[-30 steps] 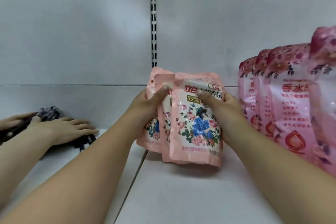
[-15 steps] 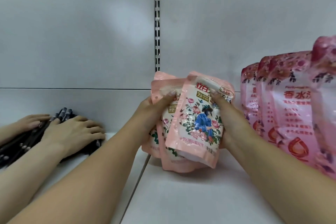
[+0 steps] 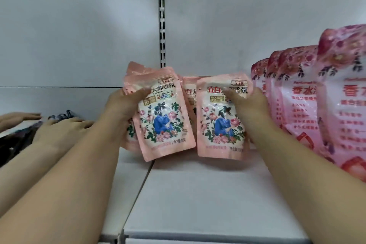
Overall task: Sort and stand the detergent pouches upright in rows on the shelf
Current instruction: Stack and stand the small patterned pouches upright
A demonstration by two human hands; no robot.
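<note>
The pale pink floral pouches (image 3: 164,113) have split from one bunch: your left hand (image 3: 120,113) grips a stack tilted left, your right hand (image 3: 249,109) grips another pouch (image 3: 221,119) upright, label facing you, above the white shelf (image 3: 198,194) beside taller pink pouches (image 3: 301,97).

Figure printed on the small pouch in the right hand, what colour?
Blue, ringed by pink roses on the small pouch; clearest in the head view.

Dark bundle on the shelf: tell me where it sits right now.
In the head view the dark bundle lies at the far left of the shelf, under another person's hands, well left of the small pouches.
</note>
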